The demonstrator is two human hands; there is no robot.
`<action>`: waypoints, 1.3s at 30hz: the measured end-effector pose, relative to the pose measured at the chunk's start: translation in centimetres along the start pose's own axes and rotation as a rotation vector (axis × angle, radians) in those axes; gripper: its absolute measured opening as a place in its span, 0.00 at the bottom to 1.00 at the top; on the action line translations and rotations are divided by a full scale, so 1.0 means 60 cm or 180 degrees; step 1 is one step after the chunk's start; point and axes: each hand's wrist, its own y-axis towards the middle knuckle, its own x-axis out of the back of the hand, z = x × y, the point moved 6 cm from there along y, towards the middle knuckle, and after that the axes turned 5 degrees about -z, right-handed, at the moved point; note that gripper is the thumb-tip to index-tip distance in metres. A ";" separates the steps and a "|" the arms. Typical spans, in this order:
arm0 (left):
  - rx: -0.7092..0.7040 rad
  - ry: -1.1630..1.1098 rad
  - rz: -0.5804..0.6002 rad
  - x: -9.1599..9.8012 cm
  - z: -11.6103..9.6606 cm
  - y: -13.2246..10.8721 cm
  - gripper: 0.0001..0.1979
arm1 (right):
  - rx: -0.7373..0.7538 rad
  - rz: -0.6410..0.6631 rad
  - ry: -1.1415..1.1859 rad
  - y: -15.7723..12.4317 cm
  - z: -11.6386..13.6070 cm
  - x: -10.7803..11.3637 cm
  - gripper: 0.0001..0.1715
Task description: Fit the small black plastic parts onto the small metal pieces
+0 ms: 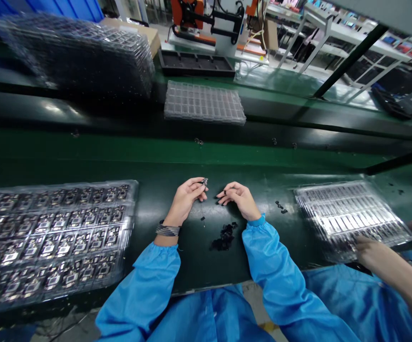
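My left hand (187,197) pinches a small metallic part (205,181) between thumb and fingers, above the dark green table (187,266). Close by on the right, my right hand (237,197) has its fingertips pressed together on a tiny black piece (225,192). Below my hands lies a loose pile of small black pieces (223,237), with one single black piece (202,218) to its left. A few more black pieces (281,207) rest right of my right hand.
A clear tray of small electronic parts (63,237) fills the left side. Another tray (348,213) stands right, beside a co-worker's hand (377,254). Clear trays (204,102) and a black tray (196,63) lie beyond; small parts (198,141) sit on the green strip.
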 end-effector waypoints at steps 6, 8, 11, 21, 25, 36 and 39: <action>-0.0008 0.0086 0.0064 -0.003 0.008 0.001 0.21 | 0.0038 -0.0016 0.0011 0.001 0.000 0.001 0.15; -0.0028 0.0170 0.0108 -0.010 0.012 -0.001 0.20 | 0.0046 -0.0038 -0.0019 0.000 0.002 0.002 0.16; -0.0045 0.0288 0.0236 -0.026 0.017 -0.008 0.20 | 0.0063 -0.0077 -0.0018 -0.001 0.005 0.002 0.15; 0.0034 0.0251 0.0390 -0.048 0.026 -0.020 0.22 | 0.0198 -0.0225 -0.0008 0.001 0.003 0.008 0.13; -0.0011 0.0272 0.0339 -0.044 0.025 -0.018 0.22 | 0.0202 -0.0205 0.0061 0.002 -0.001 0.009 0.12; 0.0034 0.0357 0.0430 -0.052 0.032 -0.022 0.22 | 0.0265 -0.0177 0.0135 0.002 0.002 0.006 0.14; 0.0034 0.0426 0.0433 -0.053 0.036 -0.023 0.23 | 0.0284 -0.0173 0.0080 0.003 0.002 0.005 0.15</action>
